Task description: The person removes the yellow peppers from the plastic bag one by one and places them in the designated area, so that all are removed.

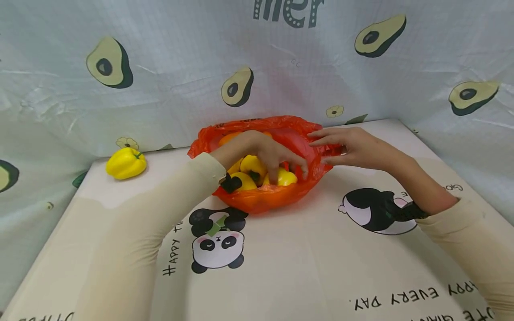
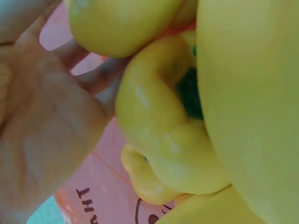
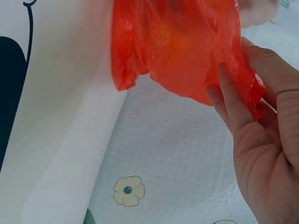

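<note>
In the head view a red plastic bag lies open at the table's back, holding several yellow peppers. My left hand reaches over them into the bag, its fingers spread and angled down among the peppers. In the left wrist view its palm faces a yellow pepper with a dark green stem, fingertips partly hidden behind peppers. My right hand is at the bag's right edge, fingers extended. The right wrist view has the right hand with its fingers and thumb around the bag's rim.
A single yellow pepper sits at the table's back left corner. The table has a cloth printed with pandas and lettering. Behind it hangs a pale sheet with avocado prints.
</note>
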`<state>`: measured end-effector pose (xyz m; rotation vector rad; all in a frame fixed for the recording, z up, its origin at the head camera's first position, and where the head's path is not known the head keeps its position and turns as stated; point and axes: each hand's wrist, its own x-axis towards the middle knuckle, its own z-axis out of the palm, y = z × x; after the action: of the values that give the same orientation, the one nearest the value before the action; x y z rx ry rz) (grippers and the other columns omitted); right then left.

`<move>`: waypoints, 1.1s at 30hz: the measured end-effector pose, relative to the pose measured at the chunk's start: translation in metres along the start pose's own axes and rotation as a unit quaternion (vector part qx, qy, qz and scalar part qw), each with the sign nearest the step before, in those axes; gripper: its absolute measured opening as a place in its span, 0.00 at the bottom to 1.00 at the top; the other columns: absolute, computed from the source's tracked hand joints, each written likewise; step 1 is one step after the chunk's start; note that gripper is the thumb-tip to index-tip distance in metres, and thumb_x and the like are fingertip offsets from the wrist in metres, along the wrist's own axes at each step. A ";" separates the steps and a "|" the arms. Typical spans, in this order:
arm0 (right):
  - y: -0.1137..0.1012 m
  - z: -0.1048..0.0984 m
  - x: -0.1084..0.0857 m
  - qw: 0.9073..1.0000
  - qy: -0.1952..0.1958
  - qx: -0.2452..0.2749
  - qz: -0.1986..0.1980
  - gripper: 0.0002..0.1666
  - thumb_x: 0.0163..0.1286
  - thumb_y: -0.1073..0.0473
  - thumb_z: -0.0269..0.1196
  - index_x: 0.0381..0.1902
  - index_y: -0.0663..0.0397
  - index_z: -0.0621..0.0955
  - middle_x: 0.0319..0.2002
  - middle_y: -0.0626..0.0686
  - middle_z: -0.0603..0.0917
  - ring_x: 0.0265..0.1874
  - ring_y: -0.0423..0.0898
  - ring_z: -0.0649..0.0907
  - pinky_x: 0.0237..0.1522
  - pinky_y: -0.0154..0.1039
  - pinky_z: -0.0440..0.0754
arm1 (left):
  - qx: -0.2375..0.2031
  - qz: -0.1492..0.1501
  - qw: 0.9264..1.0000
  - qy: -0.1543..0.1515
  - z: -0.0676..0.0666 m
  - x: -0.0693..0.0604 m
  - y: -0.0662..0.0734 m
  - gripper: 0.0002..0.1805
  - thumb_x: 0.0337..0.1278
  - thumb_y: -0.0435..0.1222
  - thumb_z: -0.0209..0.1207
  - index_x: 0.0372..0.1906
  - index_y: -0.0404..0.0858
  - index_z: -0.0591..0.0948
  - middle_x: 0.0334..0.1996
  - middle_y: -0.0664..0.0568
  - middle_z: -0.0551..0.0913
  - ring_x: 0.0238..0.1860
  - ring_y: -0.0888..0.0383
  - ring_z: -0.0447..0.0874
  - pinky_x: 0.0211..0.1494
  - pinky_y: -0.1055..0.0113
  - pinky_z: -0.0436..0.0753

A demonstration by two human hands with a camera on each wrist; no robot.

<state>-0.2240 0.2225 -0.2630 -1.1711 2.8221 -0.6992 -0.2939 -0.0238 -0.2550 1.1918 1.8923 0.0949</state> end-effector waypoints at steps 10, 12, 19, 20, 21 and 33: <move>-0.001 0.001 0.005 1.000 -0.001 0.006 0.001 0.28 0.63 0.59 0.74 0.61 0.55 0.83 0.68 0.55 0.77 0.49 0.48 0.84 0.42 0.31 0.84 | -0.020 0.008 0.995 0.102 -0.003 -0.007 -0.014 0.24 0.54 0.36 0.73 0.55 0.61 0.83 0.63 0.55 0.67 0.65 0.55 0.62 0.62 0.60 0.76; -0.001 0.002 0.006 1.000 0.000 0.008 0.005 0.27 0.63 0.60 0.74 0.61 0.55 0.83 0.68 0.55 0.77 0.48 0.47 0.84 0.42 0.30 0.84 | -0.033 0.003 0.993 0.111 -0.004 -0.007 -0.017 0.23 0.54 0.36 0.73 0.53 0.62 0.82 0.63 0.55 0.65 0.64 0.55 0.62 0.60 0.60 0.78; 0.003 0.006 0.007 1.000 0.009 -0.006 0.003 0.27 0.63 0.62 0.73 0.60 0.56 0.84 0.67 0.55 0.78 0.51 0.48 0.84 0.43 0.29 0.84 | -0.045 0.058 0.992 0.103 -0.005 -0.009 -0.022 0.24 0.55 0.31 0.71 0.53 0.54 0.78 0.58 0.55 0.74 0.62 0.55 0.67 0.58 0.60 0.80; 0.004 0.006 0.007 1.000 0.011 -0.007 0.001 0.26 0.63 0.62 0.73 0.60 0.56 0.84 0.67 0.55 0.78 0.50 0.48 0.85 0.43 0.29 0.84 | -0.039 0.064 0.991 0.107 -0.005 -0.009 -0.021 0.24 0.55 0.31 0.70 0.54 0.54 0.78 0.58 0.56 0.73 0.62 0.56 0.67 0.59 0.60 0.79; 0.004 0.006 0.006 1.000 0.012 -0.007 0.000 0.26 0.63 0.62 0.73 0.60 0.56 0.84 0.67 0.55 0.78 0.50 0.48 0.85 0.43 0.29 0.84 | -0.031 0.066 0.991 0.115 -0.005 -0.010 -0.020 0.25 0.55 0.31 0.70 0.55 0.55 0.79 0.59 0.56 0.73 0.62 0.56 0.66 0.60 0.60 0.78; 0.006 0.008 0.004 1.000 0.021 0.018 0.004 0.28 0.62 0.63 0.73 0.61 0.58 0.83 0.67 0.56 0.77 0.51 0.49 0.85 0.44 0.28 0.83 | -0.002 0.090 0.969 0.231 -0.006 -0.041 -0.013 0.16 0.60 0.42 0.71 0.53 0.51 0.86 0.60 0.55 0.73 0.62 0.58 0.67 0.60 0.65 0.77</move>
<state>-0.2291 0.2204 -0.2722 -1.1528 2.8336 -0.7793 -0.3002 -0.0604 -0.2319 1.4271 2.1686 0.5147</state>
